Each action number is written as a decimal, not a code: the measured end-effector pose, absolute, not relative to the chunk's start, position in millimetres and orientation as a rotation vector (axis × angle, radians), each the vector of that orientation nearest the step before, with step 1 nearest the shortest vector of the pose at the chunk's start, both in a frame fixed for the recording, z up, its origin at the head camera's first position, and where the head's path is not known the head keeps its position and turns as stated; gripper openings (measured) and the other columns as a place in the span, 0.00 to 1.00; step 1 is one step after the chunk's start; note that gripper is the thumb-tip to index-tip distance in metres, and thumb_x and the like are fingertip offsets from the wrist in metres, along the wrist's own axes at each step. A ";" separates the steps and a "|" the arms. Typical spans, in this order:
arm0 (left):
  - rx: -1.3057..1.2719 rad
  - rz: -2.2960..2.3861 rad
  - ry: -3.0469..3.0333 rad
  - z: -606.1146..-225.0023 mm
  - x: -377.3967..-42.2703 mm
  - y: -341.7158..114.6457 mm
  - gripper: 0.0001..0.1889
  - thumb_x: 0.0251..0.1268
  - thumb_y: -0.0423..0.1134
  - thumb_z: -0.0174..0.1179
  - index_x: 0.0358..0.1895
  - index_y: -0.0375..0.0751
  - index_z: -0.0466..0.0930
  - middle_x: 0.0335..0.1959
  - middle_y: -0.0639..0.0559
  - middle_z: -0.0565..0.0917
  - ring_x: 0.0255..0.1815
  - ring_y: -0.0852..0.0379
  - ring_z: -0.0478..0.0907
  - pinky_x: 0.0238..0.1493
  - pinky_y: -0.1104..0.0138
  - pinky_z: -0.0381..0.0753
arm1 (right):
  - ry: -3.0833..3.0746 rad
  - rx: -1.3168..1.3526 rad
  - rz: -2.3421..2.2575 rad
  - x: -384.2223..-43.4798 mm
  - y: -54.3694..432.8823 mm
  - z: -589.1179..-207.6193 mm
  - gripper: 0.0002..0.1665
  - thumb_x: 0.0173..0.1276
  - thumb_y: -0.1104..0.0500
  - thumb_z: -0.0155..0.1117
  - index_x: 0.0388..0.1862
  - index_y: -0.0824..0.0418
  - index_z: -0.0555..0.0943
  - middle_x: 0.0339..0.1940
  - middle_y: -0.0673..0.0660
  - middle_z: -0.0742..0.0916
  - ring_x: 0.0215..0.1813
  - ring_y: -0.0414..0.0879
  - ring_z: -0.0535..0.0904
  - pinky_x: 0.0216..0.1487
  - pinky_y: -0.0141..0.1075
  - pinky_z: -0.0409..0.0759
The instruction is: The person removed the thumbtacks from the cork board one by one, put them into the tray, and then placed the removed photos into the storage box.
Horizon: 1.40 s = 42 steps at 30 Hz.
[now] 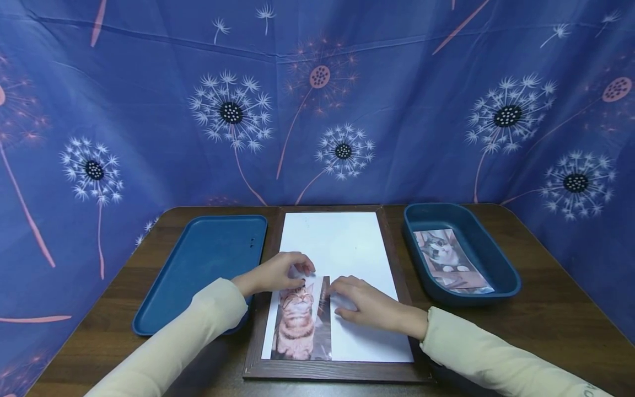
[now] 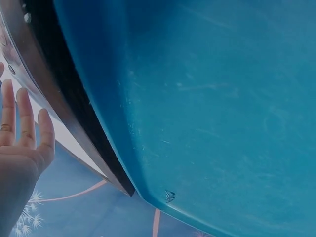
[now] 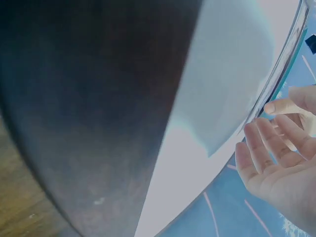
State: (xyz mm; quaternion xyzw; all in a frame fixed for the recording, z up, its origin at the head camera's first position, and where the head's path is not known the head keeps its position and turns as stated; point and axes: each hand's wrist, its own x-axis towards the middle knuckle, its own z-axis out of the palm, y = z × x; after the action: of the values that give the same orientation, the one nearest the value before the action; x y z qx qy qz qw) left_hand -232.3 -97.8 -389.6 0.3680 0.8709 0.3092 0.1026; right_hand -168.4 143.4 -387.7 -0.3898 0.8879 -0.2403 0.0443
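Near: cat picture (image 1: pixel 296 332) lying on near left part of white board (image 1: pixel 369 347). Probably light, thin, slick, easily creased; best taken by edges or corners. Right hand (image 1: pixel 368 306) at its right edge, thumb parted from loosely bent fingers, apparently holding nothing. Left hand (image 1: pixel 275 273) over far edge, fingers spread from thumb; contact unclear. Farther right: second cat picture (image 1: pixel 444 256) in blue bin (image 1: pixel 461 299).

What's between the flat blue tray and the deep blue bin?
In the head view, a brown-framed white board lies between tray and bin, bearing a cat picture, with the left hand and right hand over it.
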 end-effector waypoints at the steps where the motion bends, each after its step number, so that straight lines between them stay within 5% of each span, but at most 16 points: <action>1: 1.086 0.911 2.570 -389.4 -231.9 -97.8 0.13 0.56 0.30 0.61 0.46 0.41 0.77 0.40 0.50 0.80 0.44 0.55 0.75 0.49 0.61 0.76 | 2.711 -1.197 -0.726 -168.3 142.5 -387.4 0.19 0.61 0.59 0.61 0.52 0.59 0.75 0.52 0.53 0.80 0.58 0.48 0.73 0.58 0.44 0.71; 42: 1.183 0.649 2.708 -392.4 -232.9 -99.3 0.08 0.57 0.35 0.60 0.40 0.47 0.80 0.35 0.57 0.80 0.39 0.61 0.76 0.45 0.68 0.77 | 2.747 -1.363 -0.450 -163.3 130.2 -396.4 0.21 0.59 0.51 0.65 0.50 0.55 0.75 0.53 0.49 0.75 0.55 0.42 0.69 0.53 0.40 0.72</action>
State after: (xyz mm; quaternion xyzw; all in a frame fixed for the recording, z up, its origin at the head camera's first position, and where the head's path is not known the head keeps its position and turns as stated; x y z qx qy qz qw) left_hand -232.9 -99.3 -392.4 0.3903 0.8936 0.2141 0.0581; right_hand -163.3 130.2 -396.4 -0.4396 0.8861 -0.1452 0.0212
